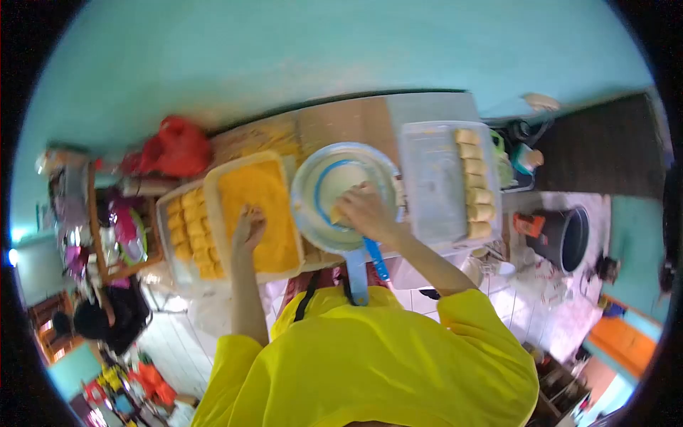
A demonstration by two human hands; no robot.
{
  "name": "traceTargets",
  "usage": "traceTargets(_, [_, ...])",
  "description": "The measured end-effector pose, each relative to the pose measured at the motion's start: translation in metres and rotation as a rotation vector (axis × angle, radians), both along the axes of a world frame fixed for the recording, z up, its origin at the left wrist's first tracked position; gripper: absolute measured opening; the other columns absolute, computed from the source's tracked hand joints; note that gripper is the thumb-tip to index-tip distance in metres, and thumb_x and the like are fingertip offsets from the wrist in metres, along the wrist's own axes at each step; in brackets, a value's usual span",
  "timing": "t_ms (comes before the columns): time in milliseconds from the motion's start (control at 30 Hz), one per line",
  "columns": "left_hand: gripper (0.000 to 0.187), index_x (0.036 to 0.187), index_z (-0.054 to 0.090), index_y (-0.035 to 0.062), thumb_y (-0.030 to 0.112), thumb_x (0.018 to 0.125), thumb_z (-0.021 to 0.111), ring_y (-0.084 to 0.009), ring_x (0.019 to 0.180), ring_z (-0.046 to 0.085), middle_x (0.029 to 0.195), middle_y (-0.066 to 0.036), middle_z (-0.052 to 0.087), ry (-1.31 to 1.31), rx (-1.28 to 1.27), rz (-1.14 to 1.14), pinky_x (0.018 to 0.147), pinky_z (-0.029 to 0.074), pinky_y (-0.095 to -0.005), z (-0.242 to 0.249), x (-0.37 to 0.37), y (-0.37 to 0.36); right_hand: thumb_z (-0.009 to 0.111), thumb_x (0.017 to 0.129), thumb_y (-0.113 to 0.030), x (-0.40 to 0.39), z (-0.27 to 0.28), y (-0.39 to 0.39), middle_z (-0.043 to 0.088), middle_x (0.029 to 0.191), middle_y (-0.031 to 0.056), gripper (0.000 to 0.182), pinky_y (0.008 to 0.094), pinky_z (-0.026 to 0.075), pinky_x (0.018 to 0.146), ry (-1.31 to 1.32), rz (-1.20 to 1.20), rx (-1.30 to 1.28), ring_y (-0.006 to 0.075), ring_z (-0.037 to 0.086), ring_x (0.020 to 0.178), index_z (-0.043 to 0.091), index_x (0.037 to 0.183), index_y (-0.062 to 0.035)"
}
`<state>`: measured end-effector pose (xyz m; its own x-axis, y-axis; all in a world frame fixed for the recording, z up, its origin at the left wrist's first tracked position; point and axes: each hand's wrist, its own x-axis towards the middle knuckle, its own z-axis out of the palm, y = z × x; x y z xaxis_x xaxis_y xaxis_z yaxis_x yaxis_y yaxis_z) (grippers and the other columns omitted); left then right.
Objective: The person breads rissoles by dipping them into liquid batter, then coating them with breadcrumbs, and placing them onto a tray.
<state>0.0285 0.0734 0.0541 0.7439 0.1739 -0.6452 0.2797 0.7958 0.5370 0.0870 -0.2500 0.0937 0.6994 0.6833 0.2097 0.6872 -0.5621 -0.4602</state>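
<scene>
My right hand (366, 210) reaches into a round bowl (304, 206) of pale liquid. Its closed fingers hold a small pale-yellow roll (338, 215), mostly covered by the hand. A blue-handled utensil (376, 257) leans on the bowl's near rim beside my wrist. Over a tub (213, 192) of orange crumbs (274, 188) hangs my left hand (250, 224), with fingers curled together and crumbs on the tips. Whether anything is inside those fingers is hidden. To the right, a translucent tray (430, 181) carries a column of uncoated rolls (478, 196).
Crumb-coated rolls (192, 228) fill a container at the left. Behind it sits a red plastic bag (176, 148). The teal wall (320, 57) bounds the table's far side. A dark bucket (562, 238) stands on the right. A person in dark clothing (117, 317) is at lower left.
</scene>
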Motion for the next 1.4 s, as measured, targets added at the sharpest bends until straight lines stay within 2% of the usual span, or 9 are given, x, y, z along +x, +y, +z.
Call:
traceTargets(100, [0.044, 0.113, 0.046, 0.0096, -0.014, 0.077, 0.056, -0.02, 0.097, 0.057, 0.111, -0.011, 0.056, 0.186, 0.27, 0.002, 0.083, 0.048, -0.0243, -0.014, -0.009, 0.015, 0.069, 0.07, -0.02, 0.012, 0.02, -0.021, 0.059, 0.093, 0.0085, 0.031, 0.0464, 0.037, 0.09, 0.028, -0.09, 0.081, 0.0264, 0.056, 0.096, 0.058, 0.097, -0.011])
traceTargets(200, [0.039, 0.115, 0.046, 0.0075, -0.012, 0.081, 0.054, -0.0217, 0.108, 0.056, 0.118, -0.013, 0.055, 0.068, 0.332, -0.068, 0.091, 0.047, -0.0269, -0.014, -0.021, 0.025, 0.067, 0.072, -0.017, 0.054, 0.007, -0.086, 0.058, 0.101, 0.0127, 0.034, 0.0448, 0.041, 0.083, 0.024, -0.457, -0.055, 0.0315, 0.054, 0.098, 0.057, 0.104, -0.0101])
traceTargets(333, [0.052, 0.125, 0.039, 0.0074, -0.011, 0.078, 0.051, -0.0264, 0.123, 0.041, 0.129, -0.016, 0.044, 0.121, 0.826, -0.419, 0.099, 0.037, -0.0346, -0.044, -0.031, 0.039, 0.058, 0.076, -0.007, 0.109, -0.069, -0.205, 0.056, 0.111, 0.0121, 0.029, 0.0448, 0.042, 0.083, -0.129, -0.755, -0.389, 0.0321, 0.053, 0.103, 0.056, 0.105, -0.0063])
traceTargets(500, [0.084, 0.148, 0.013, 0.0259, 0.021, 0.077, 0.058, -0.0366, 0.141, -0.003, 0.154, -0.017, 0.001, 0.505, 1.458, -1.0, 0.109, 0.012, -0.0584, -0.081, -0.041, 0.013, 0.052, 0.079, -0.008, 0.143, -0.108, -0.271, 0.053, 0.115, 0.0089, 0.026, 0.045, 0.042, 0.084, -0.436, -0.385, -0.618, 0.0289, 0.051, 0.106, 0.056, 0.105, -0.0072])
traceTargets(600, [0.094, 0.147, -0.003, 0.0381, 0.04, 0.075, 0.058, -0.0398, 0.138, -0.018, 0.15, -0.013, -0.026, 0.767, 1.359, -1.125, 0.099, 0.006, -0.0729, -0.041, -0.02, -0.027, 0.051, 0.082, -0.013, 0.153, -0.097, -0.27, 0.053, 0.114, 0.0039, 0.024, 0.0405, 0.04, 0.088, -0.418, -0.3, -0.727, 0.0229, 0.047, 0.111, 0.057, 0.105, -0.0108])
traceTargets(733, [0.096, 0.146, -0.007, 0.0379, 0.038, 0.076, 0.058, -0.0385, 0.138, -0.02, 0.15, -0.012, -0.027, 0.758, 1.383, -1.161, 0.094, 0.006, -0.0772, -0.062, -0.019, -0.016, 0.051, 0.082, -0.016, 0.169, -0.083, -0.273, 0.053, 0.106, 0.0009, 0.02, 0.0372, 0.039, 0.086, -0.336, -0.152, -0.887, 0.018, 0.047, 0.107, 0.058, 0.101, -0.0132])
traceTargets(1033, [0.096, 0.146, -0.007, 0.0364, 0.038, 0.076, 0.059, -0.0387, 0.137, -0.022, 0.15, -0.011, -0.027, 0.796, 1.387, -1.184, 0.095, 0.007, -0.0767, -0.062, -0.017, -0.018, 0.057, 0.077, -0.012, 0.184, -0.065, -0.3, 0.058, 0.092, 0.002, 0.011, 0.0336, 0.049, 0.075, -0.247, -0.157, -0.751, 0.0224, 0.056, 0.094, 0.061, 0.087, -0.0123])
traceTargets(1233, [0.098, 0.147, -0.007, 0.0352, 0.039, 0.075, 0.06, -0.0395, 0.138, -0.021, 0.15, -0.013, -0.027, 0.757, 1.419, -1.192, 0.094, 0.007, -0.077, -0.072, -0.021, -0.01, 0.063, 0.078, -0.018, 0.177, -0.024, -0.288, 0.057, 0.084, 0.0073, 0.015, 0.037, 0.05, 0.071, -0.031, -0.366, -0.337, 0.0286, 0.058, 0.084, 0.058, 0.088, -0.008])
traceTargets(1400, [0.101, 0.147, -0.008, 0.0344, 0.042, 0.073, 0.061, -0.0407, 0.138, -0.02, 0.15, -0.015, -0.027, 0.741, 1.422, -1.18, 0.094, 0.006, -0.0773, -0.078, -0.023, -0.008, 0.066, 0.073, 0.002, 0.134, 0.036, -0.186, 0.06, 0.091, 0.0106, 0.026, 0.0326, 0.052, 0.074, 0.329, -0.311, 0.224, 0.024, 0.062, 0.085, 0.061, 0.098, -0.0034])
